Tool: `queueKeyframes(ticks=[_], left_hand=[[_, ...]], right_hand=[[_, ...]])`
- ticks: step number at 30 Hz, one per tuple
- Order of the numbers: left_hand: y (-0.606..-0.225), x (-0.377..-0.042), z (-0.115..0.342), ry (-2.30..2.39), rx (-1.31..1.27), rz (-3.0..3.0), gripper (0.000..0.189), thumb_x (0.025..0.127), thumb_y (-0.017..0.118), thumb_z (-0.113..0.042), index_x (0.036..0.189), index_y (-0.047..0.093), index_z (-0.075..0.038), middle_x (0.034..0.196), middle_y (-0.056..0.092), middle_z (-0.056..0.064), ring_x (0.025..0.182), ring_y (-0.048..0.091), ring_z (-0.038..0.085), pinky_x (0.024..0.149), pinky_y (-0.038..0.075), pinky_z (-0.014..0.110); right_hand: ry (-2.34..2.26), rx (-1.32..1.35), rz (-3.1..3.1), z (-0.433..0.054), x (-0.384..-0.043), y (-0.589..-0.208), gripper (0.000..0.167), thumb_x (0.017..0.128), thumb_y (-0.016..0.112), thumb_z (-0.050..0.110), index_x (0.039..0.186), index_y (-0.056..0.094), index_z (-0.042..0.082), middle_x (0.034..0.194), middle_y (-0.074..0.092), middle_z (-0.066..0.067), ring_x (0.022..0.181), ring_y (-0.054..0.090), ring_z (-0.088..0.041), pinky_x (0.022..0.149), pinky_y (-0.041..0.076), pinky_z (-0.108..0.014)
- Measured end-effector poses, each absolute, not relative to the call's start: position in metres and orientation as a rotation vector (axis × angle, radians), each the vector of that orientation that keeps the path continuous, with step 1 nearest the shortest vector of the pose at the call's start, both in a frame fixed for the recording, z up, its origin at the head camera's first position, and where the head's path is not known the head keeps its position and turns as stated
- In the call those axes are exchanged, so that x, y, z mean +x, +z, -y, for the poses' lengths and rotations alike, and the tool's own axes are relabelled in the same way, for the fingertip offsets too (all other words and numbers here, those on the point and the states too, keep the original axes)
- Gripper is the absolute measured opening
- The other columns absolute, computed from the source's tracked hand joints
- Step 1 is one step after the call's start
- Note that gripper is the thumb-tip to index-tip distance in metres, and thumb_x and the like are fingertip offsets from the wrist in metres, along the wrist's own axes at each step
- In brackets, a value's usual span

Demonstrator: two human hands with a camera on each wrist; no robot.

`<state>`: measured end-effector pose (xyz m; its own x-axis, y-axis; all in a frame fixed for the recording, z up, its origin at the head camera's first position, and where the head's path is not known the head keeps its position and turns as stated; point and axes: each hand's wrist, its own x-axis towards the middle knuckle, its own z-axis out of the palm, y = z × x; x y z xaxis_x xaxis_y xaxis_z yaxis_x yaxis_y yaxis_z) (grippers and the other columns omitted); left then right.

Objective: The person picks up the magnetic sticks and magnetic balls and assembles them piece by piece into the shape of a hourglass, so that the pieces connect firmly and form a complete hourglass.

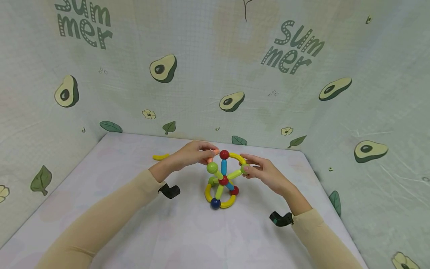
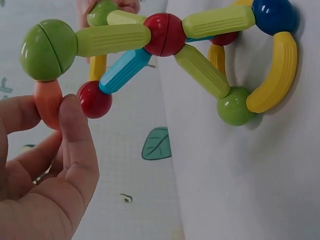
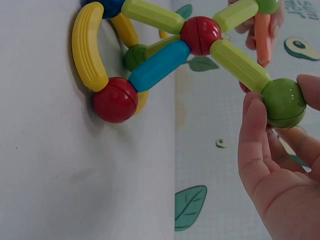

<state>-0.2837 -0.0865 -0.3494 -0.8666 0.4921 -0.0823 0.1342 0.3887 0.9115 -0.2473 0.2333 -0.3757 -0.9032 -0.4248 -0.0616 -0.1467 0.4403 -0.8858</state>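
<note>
A construction of coloured balls and rods stands on the table, with a central red ball joining straight green and blue rods. Yellow curved rods and balls, one of them dark blue, form its base ring. My left hand pinches an orange curved rod between thumb and fingers; one end meets the upper left green ball. At the upper right green ball, my right hand grips with thumb and fingertips. A yellow curved rod links that side to the top red ball.
One loose yellow curved rod lies on the table behind my left forearm. A patterned cloth rises behind and beside the tabletop. Black wrist devices stick out below both sleeves.
</note>
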Motion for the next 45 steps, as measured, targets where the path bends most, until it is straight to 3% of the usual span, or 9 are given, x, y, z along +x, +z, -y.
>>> queueKeyframes(ticks=[8, 19, 25, 31, 36, 38, 42, 45], left_hand=[[-0.352, -0.289, 0.083, 1.468, 0.522, -2.255, 0.039, 0.107, 0.066, -0.035, 0.137, 0.068, -0.010, 0.091, 0.063, 0.005, 0.098, 0.067, 0.024, 0.098, 0.060, 0.035], [-0.355, -0.289, 0.082, 1.455, 0.507, -2.255, 0.042, 0.108, 0.062, -0.033, 0.143, 0.065, -0.010, 0.099, 0.064, 0.005, 0.101, 0.064, 0.022, 0.100, 0.059, 0.034], [-0.353, -0.287, 0.081, 1.440, 0.500, -2.224, 0.040, 0.110, 0.057, -0.030, 0.144, 0.064, -0.010, 0.097, 0.060, 0.005, 0.100, 0.060, 0.021, 0.101, 0.056, 0.035], [-0.354, -0.287, 0.082, 1.443, 0.516, -2.216, 0.039, 0.110, 0.057, -0.032, 0.142, 0.065, -0.013, 0.090, 0.059, 0.004, 0.096, 0.058, 0.021, 0.099, 0.054, 0.036], [-0.354, -0.286, 0.081, 1.422, 0.560, -2.228, 0.038, 0.110, 0.056, -0.031, 0.144, 0.064, -0.016, 0.092, 0.058, 0.005, 0.105, 0.056, 0.024, 0.097, 0.054, 0.036], [-0.353, -0.287, 0.080, 1.416, 0.574, -2.230, 0.038, 0.109, 0.055, -0.030, 0.144, 0.064, -0.017, 0.094, 0.058, 0.005, 0.109, 0.055, 0.024, 0.096, 0.053, 0.037], [-0.352, -0.286, 0.078, 1.402, 0.594, -2.226, 0.037, 0.110, 0.054, -0.030, 0.144, 0.065, -0.019, 0.093, 0.057, 0.005, 0.104, 0.055, 0.023, 0.094, 0.051, 0.038], [-0.351, -0.286, 0.077, 1.399, 0.610, -2.217, 0.036, 0.110, 0.053, -0.028, 0.143, 0.065, -0.020, 0.088, 0.056, 0.004, 0.093, 0.056, 0.022, 0.090, 0.050, 0.038]], right_hand=[[-1.446, -0.494, -2.424, -0.234, -0.247, -0.375, 0.064, 0.106, 0.066, 0.037, 0.163, 0.044, 0.018, 0.146, 0.058, -0.019, 0.119, 0.069, -0.042, 0.106, 0.055, -0.049], [-1.437, -0.507, -2.435, -0.234, -0.247, -0.376, 0.063, 0.107, 0.066, 0.037, 0.163, 0.043, 0.019, 0.146, 0.057, -0.019, 0.119, 0.069, -0.043, 0.108, 0.054, -0.051], [-1.461, -0.523, -2.425, -0.233, -0.248, -0.376, 0.061, 0.107, 0.065, 0.034, 0.162, 0.044, 0.017, 0.144, 0.057, -0.020, 0.116, 0.070, -0.041, 0.103, 0.058, -0.045], [-1.467, -0.523, -2.433, -0.228, -0.250, -0.374, 0.059, 0.108, 0.062, 0.033, 0.162, 0.043, 0.016, 0.133, 0.060, -0.018, 0.105, 0.071, -0.029, 0.094, 0.059, -0.036], [-1.437, -0.484, -2.462, -0.221, -0.254, -0.372, 0.059, 0.108, 0.062, 0.037, 0.161, 0.046, 0.016, 0.120, 0.059, -0.015, 0.104, 0.066, -0.029, 0.093, 0.056, -0.039], [-1.416, -0.477, -2.470, -0.218, -0.255, -0.371, 0.059, 0.108, 0.062, 0.039, 0.161, 0.046, 0.018, 0.123, 0.060, -0.017, 0.110, 0.064, -0.031, 0.097, 0.054, -0.044], [-1.382, -0.492, -2.479, -0.212, -0.257, -0.369, 0.061, 0.107, 0.063, 0.042, 0.161, 0.047, 0.019, 0.145, 0.060, -0.015, 0.125, 0.062, -0.035, 0.107, 0.051, -0.053], [-1.377, -0.510, -2.483, -0.209, -0.258, -0.367, 0.058, 0.106, 0.064, 0.042, 0.159, 0.050, 0.022, 0.146, 0.061, -0.012, 0.121, 0.063, -0.035, 0.101, 0.053, -0.049]])
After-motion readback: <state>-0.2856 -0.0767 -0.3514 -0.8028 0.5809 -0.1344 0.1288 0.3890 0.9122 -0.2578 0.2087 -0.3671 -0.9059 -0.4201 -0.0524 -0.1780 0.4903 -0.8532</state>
